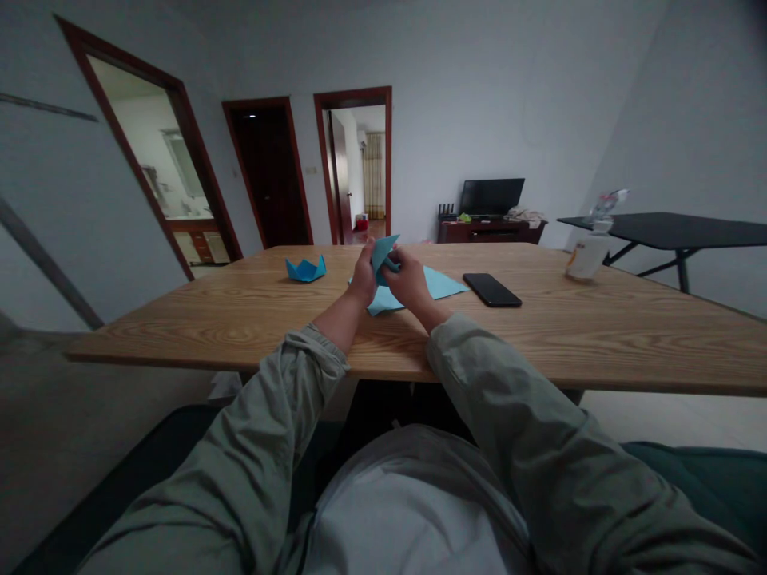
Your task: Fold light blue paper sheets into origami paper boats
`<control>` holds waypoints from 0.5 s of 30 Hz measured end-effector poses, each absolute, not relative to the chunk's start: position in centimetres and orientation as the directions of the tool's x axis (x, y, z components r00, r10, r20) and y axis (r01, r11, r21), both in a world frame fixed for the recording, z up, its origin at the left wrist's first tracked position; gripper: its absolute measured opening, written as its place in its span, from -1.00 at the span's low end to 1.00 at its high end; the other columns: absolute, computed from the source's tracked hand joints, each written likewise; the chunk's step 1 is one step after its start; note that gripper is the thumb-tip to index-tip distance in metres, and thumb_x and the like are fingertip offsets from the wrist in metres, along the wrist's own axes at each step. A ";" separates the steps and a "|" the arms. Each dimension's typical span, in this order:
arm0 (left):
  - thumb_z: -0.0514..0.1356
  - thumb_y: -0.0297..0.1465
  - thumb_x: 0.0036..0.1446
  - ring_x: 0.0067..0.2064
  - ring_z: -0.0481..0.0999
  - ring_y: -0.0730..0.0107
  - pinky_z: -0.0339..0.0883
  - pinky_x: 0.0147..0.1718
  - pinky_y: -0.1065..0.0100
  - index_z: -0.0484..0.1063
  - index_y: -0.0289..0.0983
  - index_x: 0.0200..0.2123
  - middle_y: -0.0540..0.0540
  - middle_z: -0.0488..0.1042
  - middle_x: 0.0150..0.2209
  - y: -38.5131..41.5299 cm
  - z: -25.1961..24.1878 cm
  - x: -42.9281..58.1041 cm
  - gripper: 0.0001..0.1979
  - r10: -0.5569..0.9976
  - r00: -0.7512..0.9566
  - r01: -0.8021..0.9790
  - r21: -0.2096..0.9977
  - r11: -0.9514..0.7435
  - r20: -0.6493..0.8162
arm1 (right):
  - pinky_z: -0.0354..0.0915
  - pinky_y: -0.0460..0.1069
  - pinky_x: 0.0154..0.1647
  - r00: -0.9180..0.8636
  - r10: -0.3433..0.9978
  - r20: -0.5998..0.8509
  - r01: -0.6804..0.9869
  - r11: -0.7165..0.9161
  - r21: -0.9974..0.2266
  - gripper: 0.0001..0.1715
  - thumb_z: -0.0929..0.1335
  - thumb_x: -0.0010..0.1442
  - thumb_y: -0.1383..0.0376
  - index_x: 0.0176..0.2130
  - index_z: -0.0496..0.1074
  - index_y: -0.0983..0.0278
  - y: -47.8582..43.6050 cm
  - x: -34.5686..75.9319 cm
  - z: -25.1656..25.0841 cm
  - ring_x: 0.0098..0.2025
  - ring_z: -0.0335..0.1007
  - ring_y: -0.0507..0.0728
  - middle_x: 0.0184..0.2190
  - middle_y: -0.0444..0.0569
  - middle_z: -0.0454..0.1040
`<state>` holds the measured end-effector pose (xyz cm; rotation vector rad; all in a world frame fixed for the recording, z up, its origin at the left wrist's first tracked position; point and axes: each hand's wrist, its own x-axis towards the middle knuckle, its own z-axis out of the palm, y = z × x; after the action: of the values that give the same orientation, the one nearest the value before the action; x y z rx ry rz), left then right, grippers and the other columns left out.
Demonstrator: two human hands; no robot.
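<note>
My left hand (363, 276) and my right hand (407, 281) hold a folded piece of blue origami paper (383, 255) between them, just above the wooden table (240, 327). Its pointed end sticks up between my hands. Under my hands lies a flat sheet of pale blue paper (440, 284), partly hidden by my right wrist. To the left of my left hand sits a finished blue paper model shaped like a boat or crown (305, 270).
A black smartphone (491, 289) lies to the right of the pale sheet. Further right, near the far table edge, stands a white container (587, 255). A dark side table (665, 230) stands beyond it, and a low cabinet with a monitor (491, 206) stands against the far wall.
</note>
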<state>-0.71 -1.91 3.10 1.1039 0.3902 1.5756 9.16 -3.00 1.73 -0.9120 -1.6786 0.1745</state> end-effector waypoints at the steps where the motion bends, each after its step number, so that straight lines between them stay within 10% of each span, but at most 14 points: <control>1: 0.08 0.03 0.20 -0.07 0.60 0.18 0.37 0.05 0.21 0.55 -0.34 -0.31 -0.12 0.61 -0.34 -1.8 3.0 -0.7 -0.47 0.895 0.050 -0.587 0.738 -0.333 0.443 | 0.22 -0.05 -0.26 -0.038 0.647 0.761 0.475 0.682 -0.556 -0.87 0.31 0.11 0.29 -0.28 0.41 0.26 -3.0 9.1 1.7 -0.35 0.35 0.08 -0.38 -0.12 0.49; 15: 0.12 -0.02 0.19 -0.15 0.59 0.27 0.39 -0.01 0.28 0.47 -0.31 -0.38 -0.07 0.57 -0.37 -1.6 2.7 -0.4 -0.55 0.912 0.026 -0.550 0.767 -0.329 0.410 | 0.27 -0.03 -0.21 0.023 0.662 0.749 0.552 0.616 -0.562 -0.87 0.32 0.12 0.28 -0.29 0.43 0.26 -2.8 9.6 1.7 -0.30 0.40 0.11 -0.35 -0.09 0.52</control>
<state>-0.43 -1.58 2.70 1.1009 0.4619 1.5894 9.56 -2.84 1.66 -1.0231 -1.6379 0.1133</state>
